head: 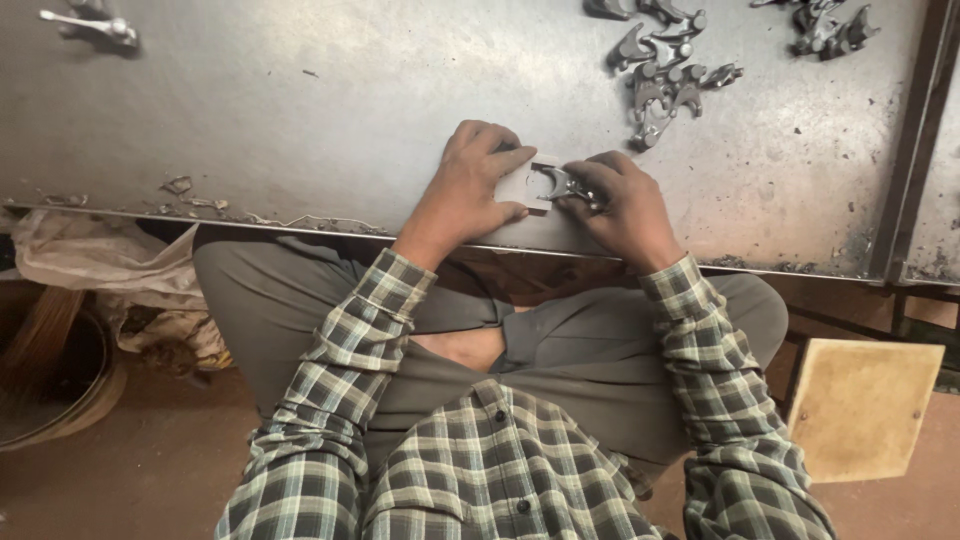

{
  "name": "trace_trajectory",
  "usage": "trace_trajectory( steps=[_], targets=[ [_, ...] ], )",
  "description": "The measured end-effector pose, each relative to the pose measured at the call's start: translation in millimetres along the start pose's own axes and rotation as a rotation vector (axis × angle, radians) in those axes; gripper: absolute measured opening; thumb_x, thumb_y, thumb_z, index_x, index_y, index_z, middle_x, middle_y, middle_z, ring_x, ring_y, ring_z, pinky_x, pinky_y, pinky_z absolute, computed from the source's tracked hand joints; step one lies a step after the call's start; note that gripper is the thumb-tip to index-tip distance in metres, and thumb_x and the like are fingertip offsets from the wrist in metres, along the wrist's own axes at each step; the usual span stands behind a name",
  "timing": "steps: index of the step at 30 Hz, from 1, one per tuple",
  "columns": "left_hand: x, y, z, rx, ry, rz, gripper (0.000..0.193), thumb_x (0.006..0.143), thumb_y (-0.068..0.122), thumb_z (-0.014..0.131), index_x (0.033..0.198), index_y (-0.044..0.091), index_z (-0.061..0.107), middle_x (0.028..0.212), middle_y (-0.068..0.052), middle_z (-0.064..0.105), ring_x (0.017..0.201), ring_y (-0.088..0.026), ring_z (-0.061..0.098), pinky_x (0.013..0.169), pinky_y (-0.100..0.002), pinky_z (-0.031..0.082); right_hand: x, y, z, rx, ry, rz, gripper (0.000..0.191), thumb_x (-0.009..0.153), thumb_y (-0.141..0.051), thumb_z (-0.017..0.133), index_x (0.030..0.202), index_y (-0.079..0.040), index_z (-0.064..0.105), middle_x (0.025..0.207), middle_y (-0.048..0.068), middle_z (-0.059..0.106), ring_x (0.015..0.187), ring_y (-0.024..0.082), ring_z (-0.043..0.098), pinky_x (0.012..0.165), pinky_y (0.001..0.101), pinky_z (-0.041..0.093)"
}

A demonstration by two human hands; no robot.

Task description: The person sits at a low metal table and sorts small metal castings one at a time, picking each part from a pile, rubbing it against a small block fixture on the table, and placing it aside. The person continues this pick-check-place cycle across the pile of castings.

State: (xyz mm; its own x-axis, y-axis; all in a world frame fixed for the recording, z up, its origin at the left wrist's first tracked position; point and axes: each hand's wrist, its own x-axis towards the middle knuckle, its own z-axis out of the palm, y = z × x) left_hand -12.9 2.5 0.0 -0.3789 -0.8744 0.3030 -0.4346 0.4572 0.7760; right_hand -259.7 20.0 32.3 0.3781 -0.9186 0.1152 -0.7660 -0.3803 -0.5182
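- Left hand lies on a small flat grey block at the near edge of the steel table; index finger lies along the block's far edge, thumb along its near edge, pinning it down.
- Right hand is closed around a small forked metal casting, pinched between thumb and fingertips, fork end resting on the block just left of the grip.
- Casting: judged rigid, dense for its size, not fragile; its bare grey surface probably gives fair friction. Edges may be rough.
- Best hold appears to be the stem behind the fork, where the fingers already sit.
- Block: judged stiff, liable to slide on the smooth sheet unless pressed.
- Pile of similar castings lies beyond the grip; another cluster farther right.
- Lone metal part far to the left.
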Motion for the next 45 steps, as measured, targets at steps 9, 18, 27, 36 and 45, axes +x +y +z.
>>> trace_trajectory(
  steps=[9,18,27,36,45],
  targets=[
    [0.0,-0.6,0.8,0.001,-0.002,-0.014,0.068,0.057,0.02,0.094,0.121,0.007,0.074,0.122,-0.009,0.063,0.121,-0.032,0.052,0.106,-0.043,0.045,-18.8,52.9,-48.9,1.532,0.304,0.399,0.031,0.083,-0.018,0.081,0.109,-0.008,0.066,0.097,0.007,0.071,0.08,0.016,0.072,0.076,0.0304,0.064],
    [1.7,1.5,2.0,0.016,-0.01,-0.031,0.067,0.057,0.019,0.093,0.121,0.007,0.075,0.122,-0.008,0.063,0.122,-0.032,0.051,0.107,-0.043,0.045,-6.0,84.7,-13.9,0.169,0.383,0.316,0.015,0.098,-0.012,0.074,0.109,-0.003,0.069,0.095,0.006,0.073,0.079,0.017,0.068,0.068,0.0305,0.056],
    [0.2,-0.3,3.8,0.016,-0.014,-0.025,0.068,0.057,0.018,0.094,0.121,0.008,0.075,0.124,-0.008,0.063,0.122,-0.031,0.05,0.107,-0.042,0.046,2.1,40.3,-13.1,-0.143,0.349,0.296,0.017,0.096,-0.015,0.077,0.108,-0.005,0.071,0.098,0.012,0.067,0.079,0.025,0.069,0.072,0.0381,0.055],
    [-0.8,-3.9,5.5,0.011,0.001,-0.007,0.068,0.057,0.019,0.094,0.121,0.008,0.075,0.123,-0.008,0.063,0.121,-0.032,0.051,0.106,-0.042,0.046,-20.2,27.8,-15.7,-0.082,0.202,0.064,0.024,0.093,-0.011,0.078,0.116,-0.004,0.073,0.108,0.013,0.067,0.093,0.029,0.07,0.08,0.0389,0.057],
    [-1.1,-3.5,4.5,0.018,0.003,0.0,0.068,0.058,0.02,0.094,0.122,0.008,0.075,0.122,-0.008,0.063,0.121,-0.032,0.051,0.107,-0.043,0.045,-20.8,10.9,-9.5,0.006,0.107,0.087,0.027,0.091,-0.015,0.083,0.115,-0.006,0.075,0.109,0.013,0.07,0.092,0.026,0.073,0.078,0.0351,0.06]
  ],
)
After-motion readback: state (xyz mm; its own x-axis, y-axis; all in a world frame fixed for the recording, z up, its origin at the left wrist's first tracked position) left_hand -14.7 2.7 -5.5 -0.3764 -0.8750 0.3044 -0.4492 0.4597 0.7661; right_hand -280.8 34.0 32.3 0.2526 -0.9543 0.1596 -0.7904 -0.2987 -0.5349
